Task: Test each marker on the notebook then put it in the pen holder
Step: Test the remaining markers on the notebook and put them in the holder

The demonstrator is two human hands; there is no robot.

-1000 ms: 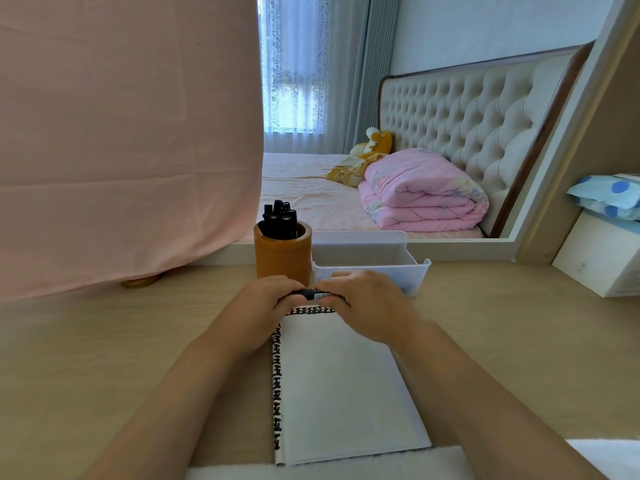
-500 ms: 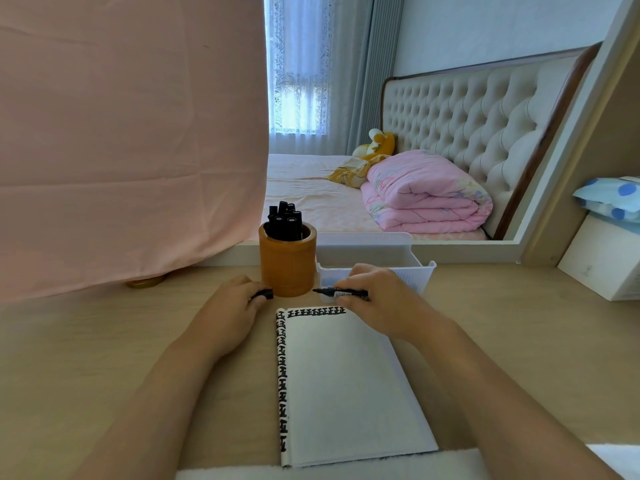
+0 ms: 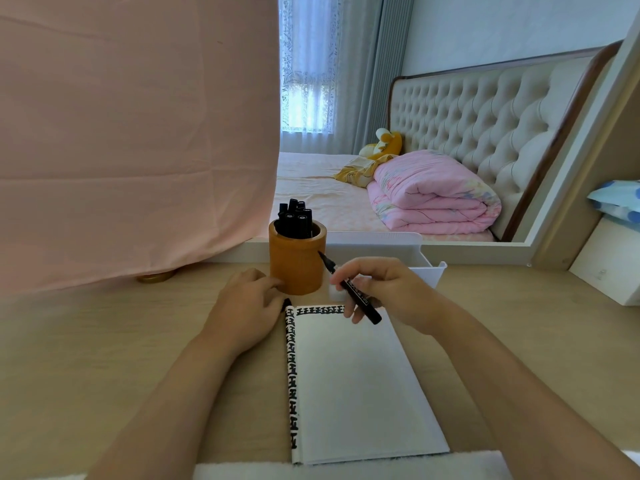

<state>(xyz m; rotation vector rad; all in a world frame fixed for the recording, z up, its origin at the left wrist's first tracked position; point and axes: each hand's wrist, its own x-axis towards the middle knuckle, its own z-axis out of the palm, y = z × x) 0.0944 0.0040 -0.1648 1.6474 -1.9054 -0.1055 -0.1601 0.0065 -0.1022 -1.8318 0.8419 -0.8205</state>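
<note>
A white notebook lies open on the desk, with black test marks along its left and top edges. My right hand grips an uncapped black marker above the notebook's top edge, its tip pointing up and left toward the pen holder. The round brown pen holder stands just behind the notebook and holds several black markers. My left hand rests on the desk left of the notebook, beside the holder, its fingers curled round the black marker cap.
A white plastic tray stands behind my right hand, next to the holder. A pink cloth hangs over the desk's back left. A white box sits at the far right. A white towel lies along the near edge.
The two hands pulled the marker and its cap apart. My right hand then swung the marker from lying level to tip-up over the notebook's top, while my left hand kept the cap.
</note>
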